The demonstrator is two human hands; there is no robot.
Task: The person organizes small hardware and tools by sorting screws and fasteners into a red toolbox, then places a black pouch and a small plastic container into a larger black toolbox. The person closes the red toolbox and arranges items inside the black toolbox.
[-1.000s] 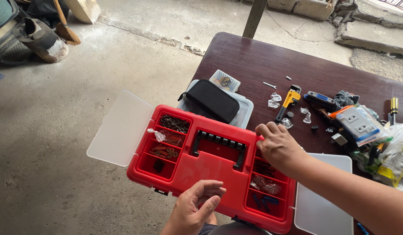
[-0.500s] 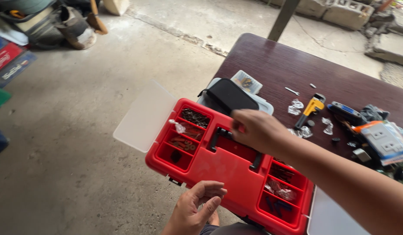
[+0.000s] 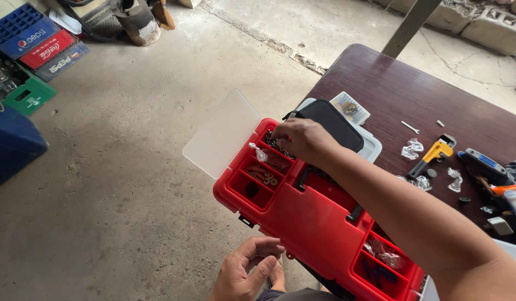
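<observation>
A red plastic toolbox (image 3: 316, 220) lies at the table's near edge, with small compartments along its top. Its clear left flap (image 3: 222, 134) stands open. My right hand (image 3: 304, 139) reaches across the box, and its fingertips dip into the far left compartment of dark screws (image 3: 273, 146). Whether they pinch anything is hidden. The compartment below it holds brown fittings (image 3: 263, 175). My left hand (image 3: 248, 272) hovers palm up just below the box's front edge, fingers loosely curled and empty.
A black pouch (image 3: 331, 120) on a white case lies behind the toolbox on the dark wooden table (image 3: 392, 83). A yellow pipe wrench (image 3: 433, 156), small plastic bags and tools lie to the right. Bottle crates (image 3: 37, 44) stand on the concrete floor at far left.
My right hand has moved from the right-hand compartments across the box to the far left one. My left hand has stayed below the front edge.
</observation>
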